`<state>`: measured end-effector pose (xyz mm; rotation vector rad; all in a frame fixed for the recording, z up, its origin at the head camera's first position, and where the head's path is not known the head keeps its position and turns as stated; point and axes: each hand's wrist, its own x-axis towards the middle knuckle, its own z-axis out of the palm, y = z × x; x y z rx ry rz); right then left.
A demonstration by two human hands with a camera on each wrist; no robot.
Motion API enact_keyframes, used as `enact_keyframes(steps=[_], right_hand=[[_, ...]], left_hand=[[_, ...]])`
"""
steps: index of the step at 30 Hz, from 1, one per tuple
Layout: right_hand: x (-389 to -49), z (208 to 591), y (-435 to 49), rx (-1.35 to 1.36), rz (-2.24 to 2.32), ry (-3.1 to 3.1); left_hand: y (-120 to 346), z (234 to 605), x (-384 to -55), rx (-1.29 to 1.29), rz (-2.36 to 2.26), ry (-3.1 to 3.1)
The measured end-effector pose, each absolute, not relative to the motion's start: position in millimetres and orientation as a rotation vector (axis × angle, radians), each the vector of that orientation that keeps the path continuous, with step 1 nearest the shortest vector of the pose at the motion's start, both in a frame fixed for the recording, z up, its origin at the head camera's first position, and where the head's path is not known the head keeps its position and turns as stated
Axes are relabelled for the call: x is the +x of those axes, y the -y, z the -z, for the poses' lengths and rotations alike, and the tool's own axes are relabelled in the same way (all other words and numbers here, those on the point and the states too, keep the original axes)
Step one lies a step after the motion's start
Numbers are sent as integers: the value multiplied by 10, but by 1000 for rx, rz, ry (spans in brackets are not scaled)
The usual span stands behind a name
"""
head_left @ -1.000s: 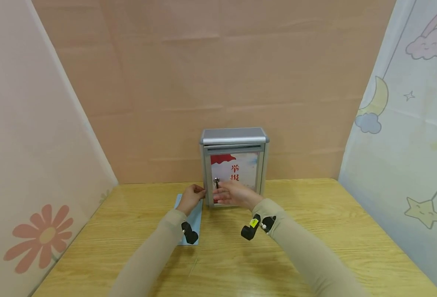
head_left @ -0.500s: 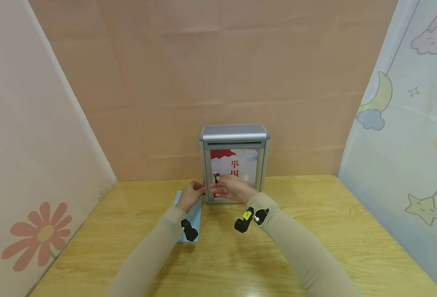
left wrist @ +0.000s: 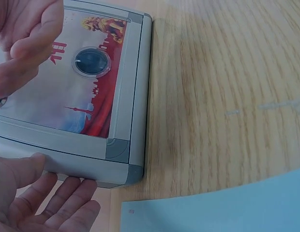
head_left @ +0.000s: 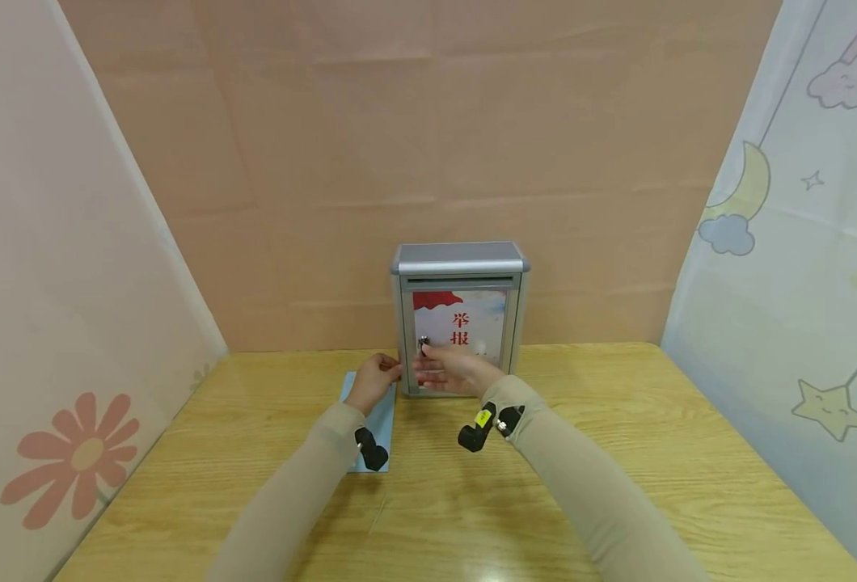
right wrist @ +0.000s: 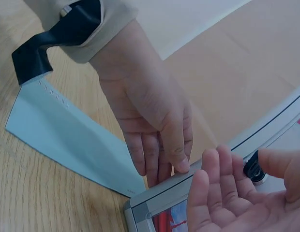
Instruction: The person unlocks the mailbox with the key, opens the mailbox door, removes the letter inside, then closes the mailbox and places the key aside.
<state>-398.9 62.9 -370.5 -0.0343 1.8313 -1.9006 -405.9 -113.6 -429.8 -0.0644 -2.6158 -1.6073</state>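
A silver-grey metal letter box [head_left: 463, 257] stands upright on the table, with a slot above a printed front door [head_left: 481, 311]. My right hand [head_left: 461, 372] is at the door's lock. In the right wrist view, its thumb and index finger pinch a black-headed key [right wrist: 254, 166] there, while the other fingers extend loosely. My left hand [head_left: 373, 384] touches the box's left side. The left wrist view shows its thumb [left wrist: 31, 166] against the front edge and the fingers along the side. A light blue envelope [head_left: 379, 428] lies flat beneath the left wrist.
The wooden table [head_left: 588, 453] extends on both sides and in front. Behind the box rises an orange-brown backdrop [head_left: 370, 162]. Pale printed panels flank the table, a flower panel [head_left: 94, 242] left and a star panel [head_left: 785, 323] right.
The door stood slightly ajar at its top left a second ago and now sits flush with the frame. My right hand moved slightly with it, staying at the key; the left hand kept its place.
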Motion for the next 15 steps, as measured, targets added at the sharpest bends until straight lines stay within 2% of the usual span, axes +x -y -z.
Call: enact_keyframes(steps=[15], right_hand=[[-3976,3769,-576,-87,1931,-2047]], left_hand=[[1124,4285,-4043,-44,1655,2583]])
